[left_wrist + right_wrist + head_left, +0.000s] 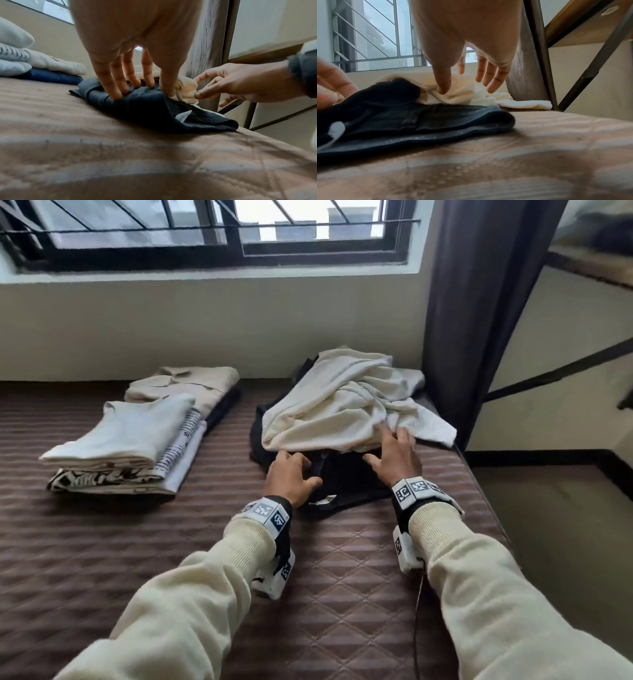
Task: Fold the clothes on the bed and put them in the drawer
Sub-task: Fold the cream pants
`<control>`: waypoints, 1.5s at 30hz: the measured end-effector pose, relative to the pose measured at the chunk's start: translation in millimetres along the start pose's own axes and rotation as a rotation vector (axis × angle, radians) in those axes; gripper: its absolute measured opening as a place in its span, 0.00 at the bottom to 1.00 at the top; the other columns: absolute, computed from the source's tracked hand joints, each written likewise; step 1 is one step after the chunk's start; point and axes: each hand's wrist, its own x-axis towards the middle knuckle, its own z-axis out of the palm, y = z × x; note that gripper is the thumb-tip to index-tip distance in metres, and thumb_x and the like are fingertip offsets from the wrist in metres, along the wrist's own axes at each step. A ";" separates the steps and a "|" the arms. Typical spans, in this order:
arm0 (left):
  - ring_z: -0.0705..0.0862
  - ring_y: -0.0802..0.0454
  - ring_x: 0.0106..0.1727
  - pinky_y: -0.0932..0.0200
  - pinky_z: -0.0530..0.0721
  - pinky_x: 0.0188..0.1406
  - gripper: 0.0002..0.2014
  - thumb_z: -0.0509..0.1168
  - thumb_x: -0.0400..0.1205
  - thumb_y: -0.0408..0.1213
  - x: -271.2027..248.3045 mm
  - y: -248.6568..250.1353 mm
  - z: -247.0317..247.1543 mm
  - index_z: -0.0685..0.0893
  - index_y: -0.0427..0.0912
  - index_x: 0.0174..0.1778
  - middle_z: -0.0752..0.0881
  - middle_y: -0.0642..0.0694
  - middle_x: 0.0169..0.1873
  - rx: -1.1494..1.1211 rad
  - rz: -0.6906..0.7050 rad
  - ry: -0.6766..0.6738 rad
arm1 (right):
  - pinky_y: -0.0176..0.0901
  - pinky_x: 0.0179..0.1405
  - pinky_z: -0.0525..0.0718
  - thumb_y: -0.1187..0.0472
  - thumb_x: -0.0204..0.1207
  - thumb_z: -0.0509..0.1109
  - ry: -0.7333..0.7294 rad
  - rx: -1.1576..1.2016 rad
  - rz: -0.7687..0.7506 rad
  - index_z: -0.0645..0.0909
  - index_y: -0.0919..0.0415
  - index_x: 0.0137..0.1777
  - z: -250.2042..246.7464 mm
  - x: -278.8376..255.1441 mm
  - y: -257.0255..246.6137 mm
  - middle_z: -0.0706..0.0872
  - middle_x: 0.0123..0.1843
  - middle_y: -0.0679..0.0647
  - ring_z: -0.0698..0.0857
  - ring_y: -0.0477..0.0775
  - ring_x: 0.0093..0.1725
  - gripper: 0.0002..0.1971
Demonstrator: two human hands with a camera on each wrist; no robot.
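Observation:
A crumpled cream garment [346, 402] lies on top of dark trousers [346, 484] at the right side of the bed [171, 542]. My left hand [291, 474] rests on the dark trousers [145, 102] with straight, spread fingers [109, 83]. My right hand [397, 453] hovers open at the cream garment's front edge, and its thumb touches the cream cloth [458, 92]. In the right wrist view the trousers' waistband [412, 121] lies flat towards me. The trousers' far part is hidden under the cream garment.
A stack of folded clothes [137, 433] sits at the left of the bed, with a second beige and navy folded stack [191, 388] behind it. A dark curtain [479, 302] hangs at the right, beside the bed's edge. A window [205, 231] runs along the far wall.

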 end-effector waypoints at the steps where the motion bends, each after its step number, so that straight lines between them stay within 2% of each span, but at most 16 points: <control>1: 0.80 0.44 0.60 0.54 0.78 0.63 0.21 0.76 0.73 0.46 2.3 -3.1 6.2 0.84 0.43 0.60 0.79 0.43 0.59 0.017 -0.009 -0.009 | 0.61 0.64 0.79 0.52 0.72 0.77 0.013 -0.036 -0.004 0.67 0.47 0.77 6.0 3.8 -2.2 0.69 0.71 0.62 0.69 0.66 0.71 0.34; 5: 0.79 0.46 0.61 0.56 0.75 0.59 0.22 0.76 0.74 0.47 5.1 -12.1 12.4 0.83 0.44 0.62 0.78 0.44 0.60 0.045 0.012 -0.018 | 0.63 0.63 0.78 0.58 0.72 0.74 0.038 -0.061 0.033 0.72 0.42 0.74 23.0 14.0 -19.1 0.65 0.74 0.60 0.65 0.66 0.72 0.30; 10: 0.76 0.46 0.67 0.58 0.72 0.66 0.26 0.74 0.76 0.46 0.1 -14.3 2.6 0.79 0.44 0.70 0.75 0.42 0.66 0.051 0.037 -0.143 | 0.56 0.68 0.72 0.69 0.72 0.63 0.048 0.148 0.101 0.87 0.57 0.60 29.3 11.7 -37.6 0.73 0.75 0.55 0.67 0.65 0.71 0.20; 15: 0.71 0.45 0.76 0.59 0.67 0.73 0.38 0.72 0.79 0.48 -30.3 -10.7 -21.7 0.64 0.42 0.82 0.72 0.41 0.76 0.061 0.019 -0.387 | 0.48 0.53 0.75 0.67 0.71 0.60 0.043 0.490 -0.079 0.86 0.69 0.49 -6.5 -33.0 -47.4 0.89 0.52 0.63 0.83 0.65 0.55 0.15; 18: 0.71 0.48 0.77 0.58 0.69 0.75 0.45 0.75 0.75 0.50 -62.4 -8.2 -33.7 0.58 0.46 0.84 0.72 0.44 0.77 -0.139 -0.059 -0.369 | 0.43 0.44 0.76 0.69 0.77 0.64 0.006 0.688 -0.094 0.85 0.62 0.45 -38.1 -78.3 -50.5 0.88 0.40 0.52 0.83 0.53 0.43 0.08; 21: 0.68 0.54 0.78 0.55 0.71 0.76 0.59 0.82 0.66 0.43 -101.9 7.1 -43.8 0.49 0.49 0.85 0.70 0.49 0.77 -0.543 0.018 -0.370 | 0.50 0.51 0.83 0.67 0.77 0.62 -0.104 1.064 -0.083 0.86 0.58 0.47 -74.6 -126.6 -59.4 0.89 0.45 0.53 0.86 0.53 0.47 0.10; 22: 0.73 0.55 0.75 0.56 0.76 0.72 0.58 0.83 0.62 0.42 -114.9 17.1 -46.4 0.54 0.48 0.84 0.75 0.51 0.73 -0.625 0.053 -0.392 | 0.50 0.52 0.83 0.66 0.78 0.62 -0.163 1.170 -0.097 0.86 0.59 0.50 -87.6 -141.5 -63.2 0.90 0.47 0.55 0.86 0.53 0.49 0.11; 24: 0.83 0.54 0.62 0.63 0.83 0.57 0.40 0.83 0.62 0.41 -139.7 42.7 -51.5 0.76 0.44 0.71 0.85 0.53 0.57 -0.659 0.098 -0.388 | 0.46 0.50 0.84 0.63 0.79 0.66 -0.252 1.297 -0.191 0.86 0.61 0.53 -115.5 -169.0 -72.4 0.90 0.49 0.58 0.86 0.55 0.50 0.09; 26: 0.86 0.49 0.55 0.60 0.85 0.51 0.24 0.80 0.69 0.41 -159.2 69.6 -60.5 0.86 0.38 0.60 0.88 0.47 0.50 -0.649 0.073 -0.218 | 0.44 0.50 0.85 0.60 0.78 0.70 -0.269 1.359 -0.280 0.85 0.63 0.55 -146.0 -190.0 -80.8 0.89 0.50 0.59 0.86 0.55 0.51 0.09; 29: 0.87 0.39 0.55 0.48 0.85 0.53 0.19 0.75 0.73 0.43 -180.0 93.4 -85.6 0.88 0.36 0.55 0.89 0.38 0.50 -0.621 0.056 0.078 | 0.42 0.48 0.86 0.61 0.79 0.67 -0.201 1.310 -0.313 0.84 0.63 0.54 -190.0 -206.5 -80.0 0.90 0.49 0.57 0.88 0.54 0.50 0.08; 33: 0.83 0.44 0.60 0.55 0.80 0.57 0.22 0.74 0.76 0.35 -213.5 100.6 -136.3 0.81 0.32 0.64 0.85 0.41 0.56 -0.661 0.042 0.180 | 0.50 0.48 0.81 0.57 0.83 0.67 -0.166 1.117 -0.139 0.82 0.60 0.60 -223.2 -210.7 -54.8 0.91 0.55 0.58 0.87 0.58 0.52 0.10; 35: 0.82 0.44 0.59 0.55 0.79 0.58 0.24 0.75 0.75 0.32 -237.2 100.5 -161.0 0.78 0.31 0.65 0.83 0.40 0.57 -0.725 0.125 0.253 | 0.47 0.42 0.82 0.49 0.81 0.69 -0.236 1.042 -0.019 0.80 0.62 0.65 -231.3 -219.9 -49.3 0.89 0.58 0.60 0.87 0.59 0.51 0.20; 38: 0.82 0.48 0.53 0.52 0.82 0.55 0.25 0.80 0.70 0.32 -273.0 109.3 -192.9 0.78 0.34 0.60 0.84 0.44 0.51 -0.886 0.159 0.176 | 0.50 0.41 0.87 0.29 0.60 0.74 -0.370 1.090 0.088 0.80 0.61 0.66 -234.1 -242.1 -59.6 0.88 0.58 0.60 0.89 0.61 0.50 0.43; 41: 0.87 0.42 0.57 0.44 0.87 0.54 0.49 0.88 0.51 0.49 -299.9 119.8 -214.8 0.76 0.31 0.64 0.86 0.36 0.55 -1.070 0.165 0.046 | 0.52 0.35 0.89 0.34 0.73 0.68 -0.436 1.242 0.119 0.83 0.55 0.56 -225.8 -265.2 -85.4 0.88 0.48 0.57 0.88 0.59 0.46 0.25; 42: 0.87 0.39 0.56 0.41 0.87 0.54 0.48 0.87 0.51 0.48 -304.9 120.2 -219.0 0.76 0.30 0.65 0.86 0.34 0.55 -1.121 0.182 -0.005 | 0.48 0.29 0.89 0.38 0.80 0.63 -0.428 1.269 0.144 0.81 0.54 0.50 -222.6 -271.7 -95.0 0.88 0.42 0.55 0.88 0.55 0.41 0.19; 45: 0.88 0.46 0.45 0.47 0.88 0.49 0.12 0.77 0.63 0.32 -328.3 120.8 -237.1 0.89 0.42 0.42 0.90 0.43 0.39 -1.082 0.287 -0.196 | 0.39 0.20 0.83 0.46 0.87 0.55 -0.417 1.472 0.178 0.78 0.56 0.41 -217.9 -283.1 -109.8 0.86 0.24 0.52 0.86 0.48 0.24 0.19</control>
